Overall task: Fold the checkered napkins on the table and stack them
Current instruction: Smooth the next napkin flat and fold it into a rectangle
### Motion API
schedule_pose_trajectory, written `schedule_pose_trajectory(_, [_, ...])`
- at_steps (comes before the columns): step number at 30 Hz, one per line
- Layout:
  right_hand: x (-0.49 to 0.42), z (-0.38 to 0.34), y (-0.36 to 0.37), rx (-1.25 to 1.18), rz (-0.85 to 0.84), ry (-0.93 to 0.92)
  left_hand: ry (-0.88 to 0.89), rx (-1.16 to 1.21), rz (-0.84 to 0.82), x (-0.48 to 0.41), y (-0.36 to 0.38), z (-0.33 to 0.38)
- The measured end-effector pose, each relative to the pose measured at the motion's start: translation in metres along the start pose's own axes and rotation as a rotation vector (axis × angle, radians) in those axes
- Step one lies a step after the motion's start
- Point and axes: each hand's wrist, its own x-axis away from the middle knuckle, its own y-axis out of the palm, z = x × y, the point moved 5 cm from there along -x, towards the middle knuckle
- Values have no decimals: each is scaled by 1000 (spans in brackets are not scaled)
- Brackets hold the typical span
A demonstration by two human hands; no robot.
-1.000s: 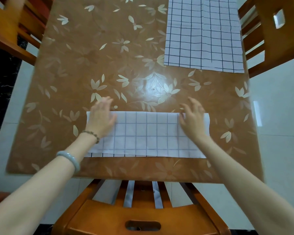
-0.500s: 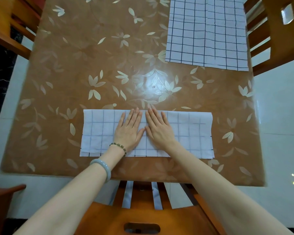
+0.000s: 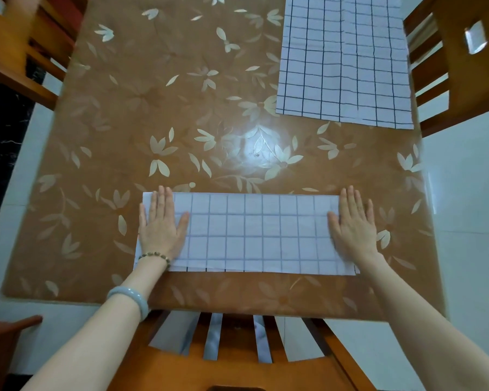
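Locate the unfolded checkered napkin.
In the head view, the unfolded napkin lies flat at the far right corner of the table, beside the right-hand chair and apart from the folded napkin at the near edge.

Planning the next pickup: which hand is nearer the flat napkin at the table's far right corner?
Right. The right hand presses the right end of the folded napkin, in line with the flat napkin beyond; the left hand presses its left end, farther off.
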Motion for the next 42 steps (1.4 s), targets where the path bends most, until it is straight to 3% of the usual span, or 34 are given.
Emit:
schedule_pose_trajectory(6, [0,3,1,38,-20,23,-106,33,-13,-2,-9,-29])
schedule_pose_trajectory(10, [-2,2,3,70,-23,45,-223,176,27,1,-27,-33])
schedule_pose_trajectory(15, [1,-27,-23,30,147,27,-497,354,50,6,-46,-38])
schedule_pose_trajectory(18, [7,-77,-38,-28,221,-145,-558,386,-13,8,-48,-40])
schedule_pose_trajectory(21, [18,-134,-25,-73,109,-401,-568,413,-27,7,-50,-44])
schedule_pose_trajectory(24, [31,-164,-5,-61,-45,-504,-580,454,-60,6,-50,-48])
schedule_pose_trajectory(31, [34,-166,9,-20,-212,-486,-505,395,-148,2,-52,-47])
schedule_pose_trajectory(37, [33,-166,3,-19,-231,-491,-446,623,-232,3,-47,-54])
schedule_pose_trajectory(42, [35,-168,-3,-45,-244,-477,-344,664,-233,6,-64,-54])
